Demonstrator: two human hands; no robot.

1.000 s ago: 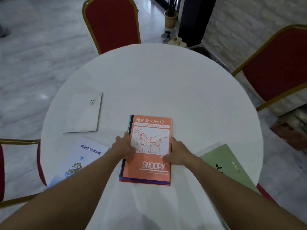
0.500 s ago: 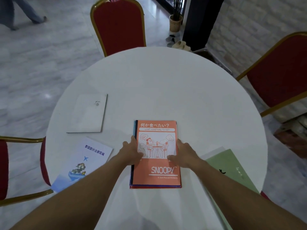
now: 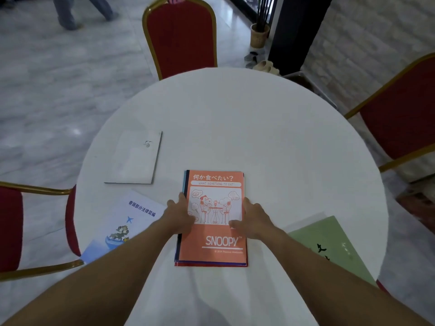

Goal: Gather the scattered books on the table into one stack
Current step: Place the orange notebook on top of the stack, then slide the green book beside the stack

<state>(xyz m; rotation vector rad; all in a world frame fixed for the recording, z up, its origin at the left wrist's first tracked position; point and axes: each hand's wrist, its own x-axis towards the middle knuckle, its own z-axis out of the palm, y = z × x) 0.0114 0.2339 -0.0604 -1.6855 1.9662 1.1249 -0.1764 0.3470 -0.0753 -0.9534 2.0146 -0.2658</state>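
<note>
Head view shows both hands flat and unclenched against the stack [image 3: 213, 220] near the table's [image 3: 259, 128] front edge, left hand [image 3: 180, 216] on its left side, right hand [image 3: 253, 220] on its right, squaring it up, I'd say. Next comes reaching for a stray: the white book [image 3: 136, 158], blue booklet [image 3: 122, 222] or green book [image 3: 329, 245], partly hidden by the right forearm. How many books lie under the orange cover is unclear.

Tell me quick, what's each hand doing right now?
Left hand: open, pressed against the orange Snoopy book atop the stack.
Right hand: open, pressed against its right edge.
</note>
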